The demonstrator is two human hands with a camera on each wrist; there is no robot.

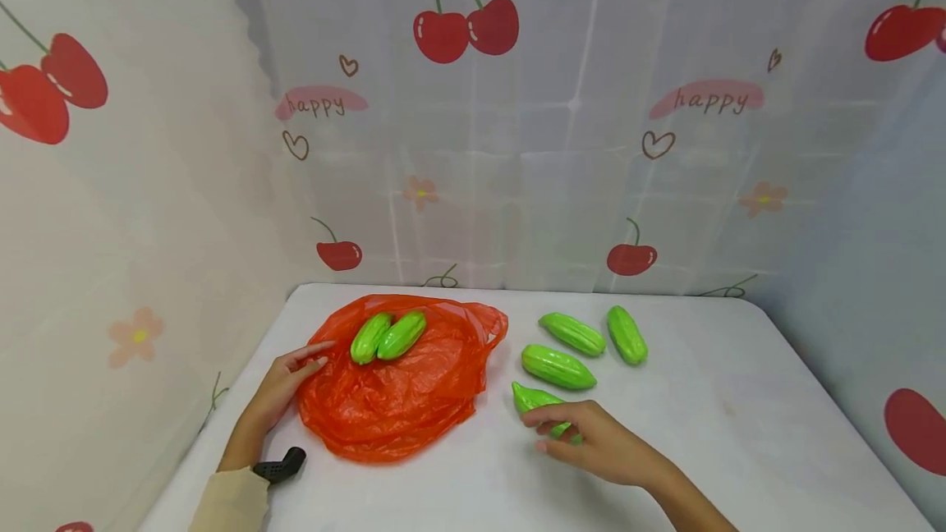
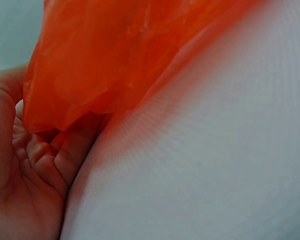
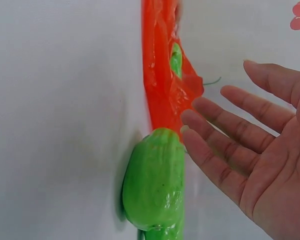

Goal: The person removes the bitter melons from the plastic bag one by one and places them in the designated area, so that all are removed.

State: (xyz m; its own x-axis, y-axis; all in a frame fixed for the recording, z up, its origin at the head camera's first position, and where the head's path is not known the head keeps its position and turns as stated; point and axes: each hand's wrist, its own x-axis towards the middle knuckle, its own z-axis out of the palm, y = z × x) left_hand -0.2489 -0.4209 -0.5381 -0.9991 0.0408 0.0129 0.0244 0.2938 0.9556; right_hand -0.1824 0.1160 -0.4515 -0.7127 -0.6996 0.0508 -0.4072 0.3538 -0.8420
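Observation:
A crumpled red plastic bag [image 1: 414,401] lies on the left half of the table, with two green ridged gourds [image 1: 401,335] on it. At its left edge, my left hand [image 1: 284,380] pinches the plastic between thumb and fingers; the left wrist view shows the film in that hand [image 2: 45,170]. On the right, my right hand [image 1: 591,437] hovers over the nearest loose gourd [image 1: 534,398] and hides part of it. The right wrist view has the hand [image 3: 250,150] with fingers spread and nearly straight, beside a gourd [image 3: 155,180] and apart from it.
Behind my right hand, more loose gourds lie on the white table: one [image 1: 557,367] in front, one [image 1: 572,334] behind it, another [image 1: 627,336] farther right. Curtains [image 1: 517,146] printed with cherries surround the table [image 1: 709,433]. A black device [image 1: 279,466] sits at my left wrist.

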